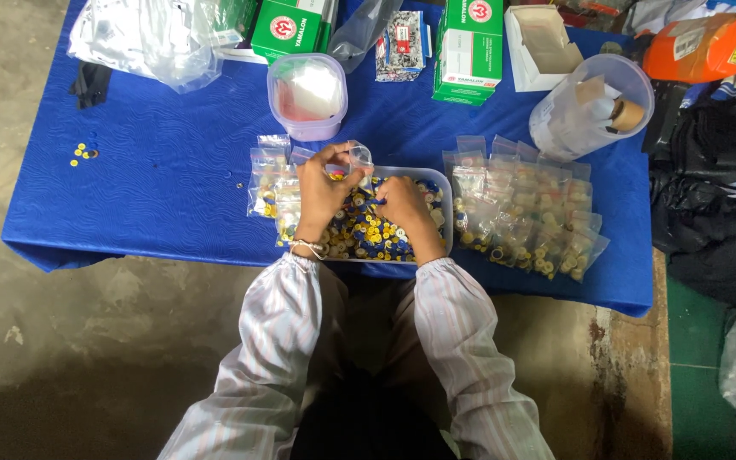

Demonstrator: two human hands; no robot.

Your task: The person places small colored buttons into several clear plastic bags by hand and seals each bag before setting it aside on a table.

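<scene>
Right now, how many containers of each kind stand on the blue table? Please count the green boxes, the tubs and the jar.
Green cardboard boxes: 2
Lidded translucent tub: 1
Clear plastic jar lying on its side: 1
Shallow tray of small coloured caps, under the left hand and right hand: 1
Total: 5

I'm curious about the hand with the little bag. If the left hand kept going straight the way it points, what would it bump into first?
Probably the lidded round tub. The left hand points up the blue table, its fingers pinching a small clear bag; the cloth between looks bare, though depth is unclear.
</scene>
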